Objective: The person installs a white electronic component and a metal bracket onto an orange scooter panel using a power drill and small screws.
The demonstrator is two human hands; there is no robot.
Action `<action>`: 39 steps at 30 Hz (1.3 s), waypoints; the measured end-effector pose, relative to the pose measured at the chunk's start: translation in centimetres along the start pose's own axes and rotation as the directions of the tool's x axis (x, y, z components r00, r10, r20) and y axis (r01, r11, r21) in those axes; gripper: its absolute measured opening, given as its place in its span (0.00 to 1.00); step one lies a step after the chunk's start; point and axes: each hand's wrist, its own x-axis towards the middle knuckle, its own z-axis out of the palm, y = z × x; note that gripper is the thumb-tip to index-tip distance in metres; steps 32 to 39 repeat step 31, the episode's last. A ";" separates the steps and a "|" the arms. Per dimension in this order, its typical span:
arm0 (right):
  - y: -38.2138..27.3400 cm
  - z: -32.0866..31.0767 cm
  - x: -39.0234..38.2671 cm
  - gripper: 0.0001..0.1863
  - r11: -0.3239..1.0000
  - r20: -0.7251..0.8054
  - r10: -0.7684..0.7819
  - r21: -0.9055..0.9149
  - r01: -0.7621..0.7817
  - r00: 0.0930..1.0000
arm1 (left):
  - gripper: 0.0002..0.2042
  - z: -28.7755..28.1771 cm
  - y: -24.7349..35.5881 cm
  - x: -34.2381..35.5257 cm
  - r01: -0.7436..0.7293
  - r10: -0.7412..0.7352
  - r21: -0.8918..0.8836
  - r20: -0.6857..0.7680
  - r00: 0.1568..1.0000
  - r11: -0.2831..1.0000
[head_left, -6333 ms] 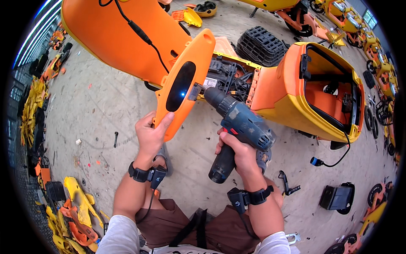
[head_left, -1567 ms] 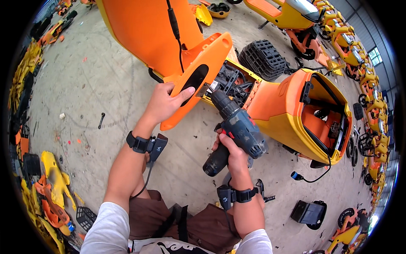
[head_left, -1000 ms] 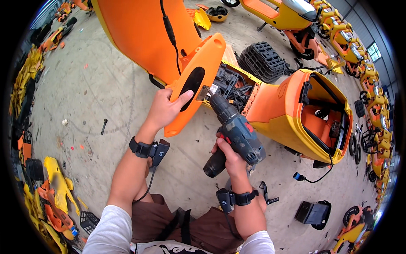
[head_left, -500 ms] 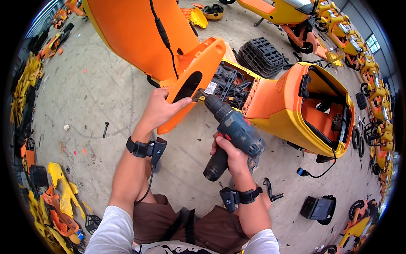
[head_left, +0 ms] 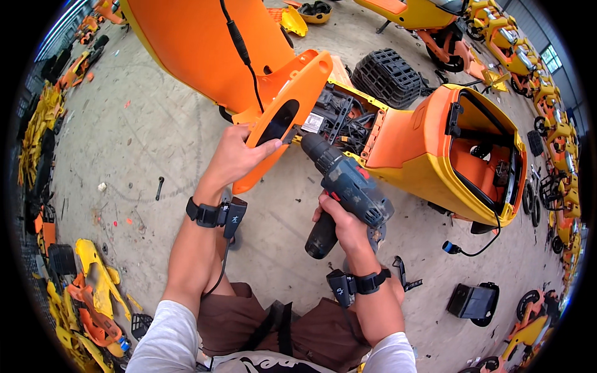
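My left hand (head_left: pixel 235 156) is closed on the edge of a long orange plastic panel (head_left: pixel 308 81), its fingers going behind and out of sight. The thumb presses by the panel's dark oval opening, against a small dark piece (head_left: pixel 291 134). A dark blue-grey cordless drill (head_left: pixel 354 186) is gripped in my right hand (head_left: pixel 341 219), pointing up and left. Its tip comes to that small piece; whether they touch, I cannot tell. Just beyond lies the scooter's open yellow-and-orange body (head_left: pixel 404 133), with wiring (head_left: pixel 354 130) showing inside.
A large orange scooter shell (head_left: pixel 205 50) rises at the upper left with a black cable (head_left: pixel 239 46) across it. Behind the body stands a black crate (head_left: pixel 387 78). A black box (head_left: pixel 474 303) lies on the floor at right. Yellow and orange scrap panels (head_left: pixel 99 280) fill the left side.
The view has shifted slightly, so the scooter body sits a little further right. Both hands keep their grips, and the drill tip stays by the small dark piece.
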 end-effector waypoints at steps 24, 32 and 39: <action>1.6 -2.7 0.0 0.06 0.790 0.062 -0.293 -0.547 0.278 0.954 | 0.13 -0.2 0.9 -0.2 0.019 -0.023 0.060 0.057 0.998 0.998; 1.6 -2.7 0.1 0.06 0.954 0.013 -0.051 -0.294 0.052 0.999 | 0.14 0.6 1.1 -0.3 -0.020 0.019 0.039 0.006 1.000 0.999; 1.6 -2.7 0.1 0.06 0.954 0.013 -0.051 -0.294 0.052 0.999 | 0.14 0.6 1.1 -0.3 -0.020 0.019 0.039 0.006 1.000 0.999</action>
